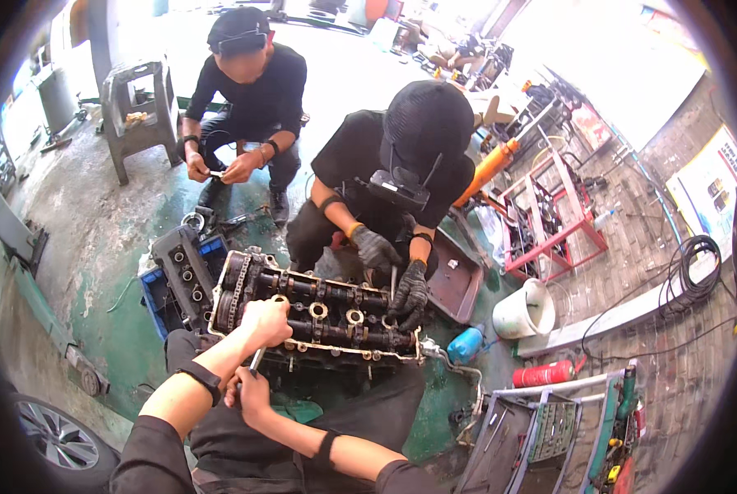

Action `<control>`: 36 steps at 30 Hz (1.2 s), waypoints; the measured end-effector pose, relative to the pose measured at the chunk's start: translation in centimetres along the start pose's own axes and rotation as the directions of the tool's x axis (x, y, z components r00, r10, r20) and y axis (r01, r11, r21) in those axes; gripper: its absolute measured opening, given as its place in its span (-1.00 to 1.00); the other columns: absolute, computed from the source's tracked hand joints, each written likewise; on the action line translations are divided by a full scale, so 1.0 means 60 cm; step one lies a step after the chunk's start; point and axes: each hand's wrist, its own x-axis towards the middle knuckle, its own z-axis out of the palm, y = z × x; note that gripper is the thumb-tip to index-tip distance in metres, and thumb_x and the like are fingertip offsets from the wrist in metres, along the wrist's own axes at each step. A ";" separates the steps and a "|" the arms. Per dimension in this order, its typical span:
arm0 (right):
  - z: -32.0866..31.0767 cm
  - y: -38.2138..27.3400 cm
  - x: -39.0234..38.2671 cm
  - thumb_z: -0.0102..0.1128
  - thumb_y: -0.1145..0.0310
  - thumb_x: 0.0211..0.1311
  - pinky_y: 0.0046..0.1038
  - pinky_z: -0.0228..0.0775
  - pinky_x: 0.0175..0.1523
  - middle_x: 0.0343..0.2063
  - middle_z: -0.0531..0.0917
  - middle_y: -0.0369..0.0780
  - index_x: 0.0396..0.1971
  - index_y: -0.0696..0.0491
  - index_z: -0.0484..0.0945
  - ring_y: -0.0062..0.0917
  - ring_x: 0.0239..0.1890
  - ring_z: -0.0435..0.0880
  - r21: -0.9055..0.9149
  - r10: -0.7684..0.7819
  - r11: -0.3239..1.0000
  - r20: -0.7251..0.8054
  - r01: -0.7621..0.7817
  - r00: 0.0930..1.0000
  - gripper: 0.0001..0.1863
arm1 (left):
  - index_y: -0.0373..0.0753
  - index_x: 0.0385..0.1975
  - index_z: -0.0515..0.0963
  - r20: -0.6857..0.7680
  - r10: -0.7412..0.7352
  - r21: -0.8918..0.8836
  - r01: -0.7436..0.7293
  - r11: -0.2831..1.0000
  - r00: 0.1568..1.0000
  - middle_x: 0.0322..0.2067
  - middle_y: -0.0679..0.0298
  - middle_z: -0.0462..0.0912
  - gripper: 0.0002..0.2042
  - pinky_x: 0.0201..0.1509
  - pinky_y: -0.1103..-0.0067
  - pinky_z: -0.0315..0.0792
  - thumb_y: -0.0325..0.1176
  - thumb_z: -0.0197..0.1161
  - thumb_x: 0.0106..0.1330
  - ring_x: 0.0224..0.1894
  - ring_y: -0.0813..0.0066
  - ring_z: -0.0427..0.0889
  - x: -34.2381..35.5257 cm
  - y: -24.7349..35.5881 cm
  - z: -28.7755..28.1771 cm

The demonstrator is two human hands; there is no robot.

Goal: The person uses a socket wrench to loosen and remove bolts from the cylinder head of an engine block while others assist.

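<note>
An engine cylinder head with camshafts and a timing chain lies in front of my knees. My left hand is closed over its near left part, around the upper end of a wrench-like metal tool; the tool's head is hidden under the fingers. Lower down, my right hand grips the dark handle of the same tool, which slants up between both hands. Across from me, a co-worker's gloved hands hold a thin metal rod upright at the far right part of the cylinder head.
A valve cover leans in a blue crate at left. Behind it another person crouches beside a grey stool. To the right are a brown tray, a white bucket, a red extinguisher and an open toolbox.
</note>
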 end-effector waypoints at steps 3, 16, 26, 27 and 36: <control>-0.076 -0.032 -0.008 0.12 0.19 0.18 -0.48 0.17 -0.73 -0.78 0.33 -0.29 -0.63 0.05 0.28 -0.55 -0.84 0.30 -0.184 0.031 0.983 0.088 -0.015 0.996 -0.66 | -0.28 -0.37 0.51 -0.048 0.014 -0.022 -0.015 1.000 0.999 -0.35 0.01 0.61 -0.77 -0.20 0.34 0.49 -0.33 0.09 -0.01 -0.30 0.09 0.63 -0.004 0.009 -0.003; -0.176 -0.272 -0.019 0.16 0.19 0.16 -0.57 0.18 -0.74 -0.72 0.49 -0.26 -0.44 0.12 0.42 -0.61 -0.85 0.37 -0.717 0.178 0.697 0.179 0.004 0.968 -0.72 | -0.29 -0.03 0.36 -0.273 0.163 0.017 -0.164 0.986 0.948 0.07 -0.06 0.31 -0.51 0.12 0.21 0.15 -0.30 0.08 -0.04 0.13 0.01 0.25 0.029 0.005 0.046; -0.133 -0.139 -0.038 0.12 0.26 0.12 -0.51 0.10 -0.71 -0.75 0.40 -0.28 -0.48 0.08 0.38 -0.58 -0.82 0.30 -0.337 0.137 0.933 0.007 -0.127 0.991 -0.79 | -0.28 0.11 0.27 -0.291 0.073 -0.179 -0.129 0.975 0.954 0.09 -0.06 0.32 -0.46 0.23 0.22 0.10 -0.08 0.05 0.20 0.19 0.05 0.24 0.051 0.014 0.053; -0.128 -0.135 -0.040 0.12 0.27 0.11 -0.51 0.10 -0.71 -0.76 0.40 -0.28 -0.50 0.07 0.38 -0.58 -0.82 0.30 -0.323 0.125 0.938 -0.014 -0.122 0.992 -0.80 | -0.29 0.08 0.31 -0.292 0.092 -0.168 -0.146 0.975 0.952 0.07 -0.07 0.34 -0.49 0.21 0.22 0.12 -0.08 0.04 0.21 0.17 0.05 0.26 0.048 0.013 0.046; -0.011 -0.027 -0.022 0.08 0.29 0.16 -0.46 0.10 -0.67 -0.76 0.31 -0.31 -0.61 0.08 0.29 -0.56 -0.82 0.24 -0.115 -0.033 0.993 -0.159 0.015 0.987 -0.74 | -0.22 0.06 0.36 -0.354 0.224 -0.031 -0.251 0.968 0.908 0.18 -0.06 0.23 -0.52 0.33 0.27 -0.02 -0.10 0.09 0.19 0.30 0.07 0.09 0.063 0.008 0.056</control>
